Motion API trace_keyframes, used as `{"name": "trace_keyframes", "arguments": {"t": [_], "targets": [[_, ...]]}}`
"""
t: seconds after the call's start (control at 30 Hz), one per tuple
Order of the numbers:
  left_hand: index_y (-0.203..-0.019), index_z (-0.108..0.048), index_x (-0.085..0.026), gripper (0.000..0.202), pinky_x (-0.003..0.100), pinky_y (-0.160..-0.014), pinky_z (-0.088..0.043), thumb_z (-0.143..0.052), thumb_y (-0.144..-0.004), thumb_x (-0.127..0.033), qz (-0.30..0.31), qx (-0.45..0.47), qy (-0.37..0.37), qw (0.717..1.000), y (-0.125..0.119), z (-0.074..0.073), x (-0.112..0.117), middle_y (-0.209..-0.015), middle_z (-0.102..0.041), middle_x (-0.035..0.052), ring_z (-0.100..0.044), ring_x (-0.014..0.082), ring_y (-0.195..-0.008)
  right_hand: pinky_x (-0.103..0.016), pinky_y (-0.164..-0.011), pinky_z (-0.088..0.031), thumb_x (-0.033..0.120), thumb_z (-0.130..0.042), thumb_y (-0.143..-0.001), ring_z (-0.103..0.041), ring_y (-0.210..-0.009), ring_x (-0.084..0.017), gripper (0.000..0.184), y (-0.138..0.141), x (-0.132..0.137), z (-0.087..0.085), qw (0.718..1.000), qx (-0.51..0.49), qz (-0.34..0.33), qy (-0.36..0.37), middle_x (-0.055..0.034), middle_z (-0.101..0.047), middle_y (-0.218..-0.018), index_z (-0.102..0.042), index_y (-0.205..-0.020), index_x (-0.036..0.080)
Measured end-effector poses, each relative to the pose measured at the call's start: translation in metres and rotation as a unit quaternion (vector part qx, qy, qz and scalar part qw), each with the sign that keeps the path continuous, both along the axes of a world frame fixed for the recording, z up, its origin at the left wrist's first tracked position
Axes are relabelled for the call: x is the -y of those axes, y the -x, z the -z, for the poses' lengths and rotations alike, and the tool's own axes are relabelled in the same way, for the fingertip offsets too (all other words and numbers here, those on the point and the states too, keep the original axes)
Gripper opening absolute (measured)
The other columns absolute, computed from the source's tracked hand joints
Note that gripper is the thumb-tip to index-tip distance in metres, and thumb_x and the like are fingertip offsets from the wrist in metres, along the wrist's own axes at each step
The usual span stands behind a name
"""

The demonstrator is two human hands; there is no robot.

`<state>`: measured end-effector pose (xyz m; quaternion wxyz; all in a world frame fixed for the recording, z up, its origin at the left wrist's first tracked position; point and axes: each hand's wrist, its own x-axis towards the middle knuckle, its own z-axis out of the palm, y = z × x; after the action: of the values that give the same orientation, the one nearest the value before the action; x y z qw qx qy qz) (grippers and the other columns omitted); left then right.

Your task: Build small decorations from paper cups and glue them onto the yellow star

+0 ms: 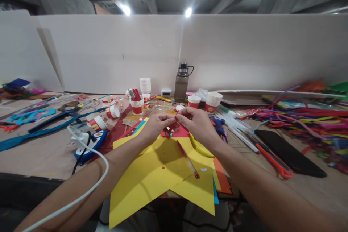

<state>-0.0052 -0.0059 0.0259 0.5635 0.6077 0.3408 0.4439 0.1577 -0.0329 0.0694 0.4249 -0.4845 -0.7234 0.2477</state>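
My left hand [157,126] and my right hand [198,127] meet over the middle of the table, fingertips pinched close together. Between them is a small red paper piece [169,132], partly hidden by the fingers. Yellow paper sheets [152,174] lie beneath both hands, with a red sheet [182,132] behind. A pen with a clear barrel and red ends [188,159] rests on the yellow paper below my right hand. Beside that hand, partly covered by it, is a yellow-handled tool [202,148].
A power strip [94,141] with a white cable stands left, near tipped paper cups [112,111]. Behind are a cup of pens [136,104] and a bottle [181,83]. To the right lie glue sticks [236,121], an orange cutter [274,161], a black phone-like slab [289,152] and coloured strips [301,117].
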Motion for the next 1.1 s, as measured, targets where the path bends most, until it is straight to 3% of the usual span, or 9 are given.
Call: {"name": "trace_keyframes", "arguments": {"t": [0.3,0.5,0.67,0.83,1.1], "targets": [[-0.089,-0.073,-0.011,0.039,0.02,-0.044,-0.043,-0.062,-0.08,-0.048,0.018,-0.109,-0.029,0.993,0.0,-0.002,0.004,-0.08,-0.071,0.0101,-0.06,0.0121,-0.056,-0.024,-0.058,-0.038,0.03,-0.059,-0.081,-0.053,-0.062,-0.012,0.016,-0.01,-0.013,0.014,0.997,-0.032,0.035,-0.054,-0.0006,-0.062,-0.068,-0.062,-0.074,0.016],[-0.09,-0.071,-0.012,0.047,0.019,-0.045,-0.04,-0.059,-0.079,-0.057,0.039,-0.079,-0.025,0.996,0.002,0.005,-0.002,-0.067,-0.064,0.0033,-0.051,0.0077,-0.05,-0.024,-0.055,-0.037,0.032,-0.06,-0.081,-0.05,-0.057,-0.011,0.017,-0.017,-0.012,0.014,0.995,-0.06,0.061,-0.058,0.0001,-0.061,-0.066,-0.063,-0.075,0.015],[-0.103,-0.069,-0.01,0.063,0.021,-0.049,-0.044,-0.045,-0.083,-0.065,0.074,-0.074,-0.012,0.994,0.001,0.005,-0.001,-0.081,-0.068,0.0109,-0.06,0.0135,-0.063,-0.024,-0.057,-0.037,0.032,-0.059,-0.082,-0.049,-0.058,-0.01,0.018,-0.019,-0.01,0.015,0.994,-0.066,0.055,-0.061,0.0009,-0.06,-0.066,-0.062,-0.075,0.016],[-0.081,-0.071,-0.012,0.044,0.02,-0.052,-0.041,-0.057,-0.081,-0.054,0.029,-0.153,-0.064,0.986,-0.004,0.002,0.005,-0.072,-0.067,0.0062,-0.052,0.009,-0.055,-0.024,-0.057,-0.037,0.031,-0.059,-0.082,-0.049,-0.06,-0.011,0.017,-0.017,-0.01,0.019,0.994,-0.074,0.038,-0.067,0.001,-0.059,-0.066,-0.061,-0.074,0.016],[-0.074,-0.07,-0.013,0.037,0.022,-0.053,-0.038,-0.058,-0.083,-0.048,0.024,-0.165,-0.065,0.984,-0.008,0.003,0.009,-0.066,-0.068,0.0051,-0.047,0.0084,-0.051,-0.024,-0.058,-0.04,0.028,-0.059,-0.082,-0.052,-0.06,-0.011,0.015,-0.016,-0.008,0.019,0.993,-0.098,0.017,-0.067,0.0006,-0.06,-0.067,-0.062,-0.074,0.016]]}}
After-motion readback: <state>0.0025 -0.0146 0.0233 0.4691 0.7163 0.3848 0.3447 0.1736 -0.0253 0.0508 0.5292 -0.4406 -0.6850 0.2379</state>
